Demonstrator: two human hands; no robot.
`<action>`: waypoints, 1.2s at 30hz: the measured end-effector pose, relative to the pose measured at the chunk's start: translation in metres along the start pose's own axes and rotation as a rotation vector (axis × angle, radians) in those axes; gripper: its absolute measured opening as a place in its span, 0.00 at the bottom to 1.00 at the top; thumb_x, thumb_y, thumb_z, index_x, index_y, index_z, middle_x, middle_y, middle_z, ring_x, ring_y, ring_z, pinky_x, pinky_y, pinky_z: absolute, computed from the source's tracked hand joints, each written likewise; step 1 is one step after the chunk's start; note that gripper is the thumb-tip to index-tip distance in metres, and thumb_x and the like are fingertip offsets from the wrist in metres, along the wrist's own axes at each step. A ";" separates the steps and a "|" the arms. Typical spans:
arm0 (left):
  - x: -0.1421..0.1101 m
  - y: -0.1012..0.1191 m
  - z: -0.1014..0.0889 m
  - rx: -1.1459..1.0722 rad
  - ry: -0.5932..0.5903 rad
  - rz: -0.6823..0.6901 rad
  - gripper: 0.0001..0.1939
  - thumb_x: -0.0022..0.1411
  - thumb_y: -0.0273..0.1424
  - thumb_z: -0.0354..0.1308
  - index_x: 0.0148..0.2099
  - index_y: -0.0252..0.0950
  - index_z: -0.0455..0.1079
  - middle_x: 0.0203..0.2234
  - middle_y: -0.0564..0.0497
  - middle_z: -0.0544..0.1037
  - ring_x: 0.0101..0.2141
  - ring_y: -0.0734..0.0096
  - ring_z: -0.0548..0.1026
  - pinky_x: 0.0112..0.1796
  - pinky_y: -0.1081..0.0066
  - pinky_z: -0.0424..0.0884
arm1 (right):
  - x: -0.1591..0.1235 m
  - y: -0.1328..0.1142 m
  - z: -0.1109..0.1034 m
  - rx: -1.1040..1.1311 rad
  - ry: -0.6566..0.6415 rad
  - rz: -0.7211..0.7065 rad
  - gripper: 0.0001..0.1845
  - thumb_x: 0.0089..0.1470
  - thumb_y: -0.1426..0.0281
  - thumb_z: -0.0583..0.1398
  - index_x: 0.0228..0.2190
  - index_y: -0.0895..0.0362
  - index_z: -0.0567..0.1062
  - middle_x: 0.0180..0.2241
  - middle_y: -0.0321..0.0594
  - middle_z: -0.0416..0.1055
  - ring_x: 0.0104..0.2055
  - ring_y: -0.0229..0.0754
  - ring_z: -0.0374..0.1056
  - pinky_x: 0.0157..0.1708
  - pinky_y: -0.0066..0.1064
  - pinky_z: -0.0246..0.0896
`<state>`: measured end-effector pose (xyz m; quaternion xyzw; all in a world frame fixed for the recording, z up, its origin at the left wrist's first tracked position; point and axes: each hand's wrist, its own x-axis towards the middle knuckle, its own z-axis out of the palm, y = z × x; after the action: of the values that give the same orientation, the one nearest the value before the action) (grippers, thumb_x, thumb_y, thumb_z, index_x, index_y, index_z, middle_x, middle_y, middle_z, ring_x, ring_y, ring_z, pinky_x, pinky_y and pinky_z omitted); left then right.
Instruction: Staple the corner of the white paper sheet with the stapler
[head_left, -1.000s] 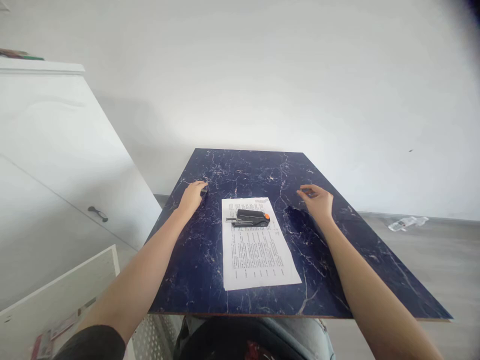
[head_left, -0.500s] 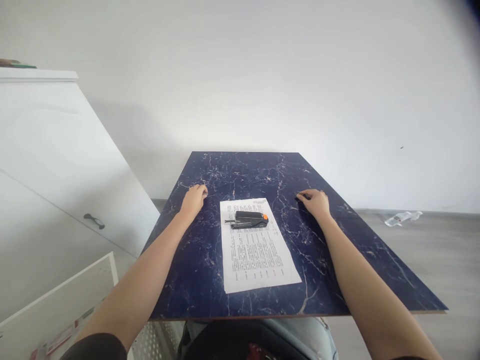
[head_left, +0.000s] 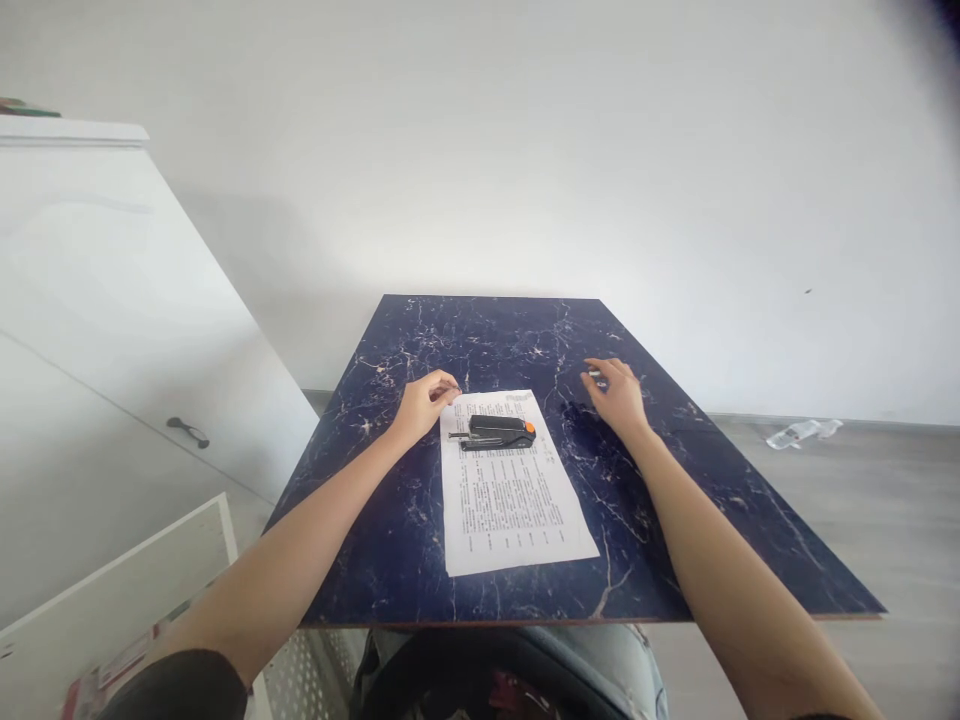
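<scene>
A black stapler [head_left: 501,433] with an orange end lies across printed sheets of paper [head_left: 510,510], its metal front jutting out to the left. By the paper's top left corner is my left hand [head_left: 426,405], thumb and fingers drawn together; whatever they hold, if anything, is too small to make out. My right hand [head_left: 619,395] is over the tabletop, right of the paper. Its thumb and fingers close around a small pale object [head_left: 595,374] that is mostly hidden.
The dark blue marbled table [head_left: 480,335] reaches towards a white wall. At the left stand a white cabinet [head_left: 112,270] with a dark handle and an open white container [head_left: 120,570]. Clear plastic [head_left: 804,434] lies on the floor to the right.
My left hand has moved right, from the bare tabletop to the paper's top left corner. My right hand has shifted slightly left and up, and a pale object now shows between its fingers.
</scene>
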<state>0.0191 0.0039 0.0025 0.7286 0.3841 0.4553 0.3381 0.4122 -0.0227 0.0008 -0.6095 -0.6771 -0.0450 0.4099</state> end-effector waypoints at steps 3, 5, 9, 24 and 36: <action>-0.001 0.002 0.005 -0.118 -0.030 -0.055 0.12 0.61 0.39 0.67 0.41 0.36 0.76 0.33 0.49 0.83 0.29 0.67 0.81 0.37 0.67 0.77 | -0.007 -0.056 0.004 0.288 -0.107 -0.182 0.16 0.67 0.58 0.58 0.48 0.51 0.79 0.44 0.44 0.78 0.46 0.51 0.72 0.49 0.47 0.70; 0.000 0.000 0.005 -0.146 -0.036 -0.078 0.14 0.59 0.40 0.69 0.41 0.36 0.78 0.31 0.48 0.83 0.31 0.65 0.82 0.38 0.66 0.77 | -0.015 -0.089 0.010 0.420 -0.273 -0.314 0.18 0.65 0.56 0.62 0.52 0.50 0.77 0.50 0.45 0.76 0.52 0.52 0.71 0.51 0.46 0.70; 0.000 -0.006 0.004 -0.132 -0.046 -0.090 0.15 0.58 0.40 0.71 0.42 0.36 0.82 0.32 0.47 0.85 0.33 0.63 0.82 0.38 0.66 0.77 | -0.030 -0.120 0.023 0.429 -0.522 -0.466 0.25 0.64 0.56 0.64 0.59 0.49 0.73 0.55 0.46 0.74 0.55 0.52 0.71 0.55 0.48 0.69; -0.003 0.006 0.010 -0.080 -0.125 0.063 0.08 0.58 0.37 0.71 0.37 0.38 0.81 0.42 0.45 0.85 0.44 0.59 0.82 0.53 0.56 0.76 | -0.031 -0.095 0.032 0.190 -0.507 -0.328 0.24 0.67 0.60 0.59 0.61 0.49 0.71 0.54 0.49 0.76 0.54 0.57 0.74 0.53 0.54 0.71; -0.003 0.016 0.013 0.122 -0.273 0.047 0.03 0.57 0.28 0.69 0.36 0.39 0.81 0.38 0.50 0.85 0.38 0.63 0.81 0.41 0.64 0.72 | -0.031 -0.097 0.034 0.251 -0.497 -0.317 0.22 0.65 0.62 0.61 0.59 0.51 0.72 0.53 0.47 0.76 0.52 0.54 0.74 0.52 0.51 0.71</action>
<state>0.0342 -0.0081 0.0105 0.8117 0.3443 0.3356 0.3316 0.3091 -0.0527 0.0028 -0.4333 -0.8433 0.1259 0.2920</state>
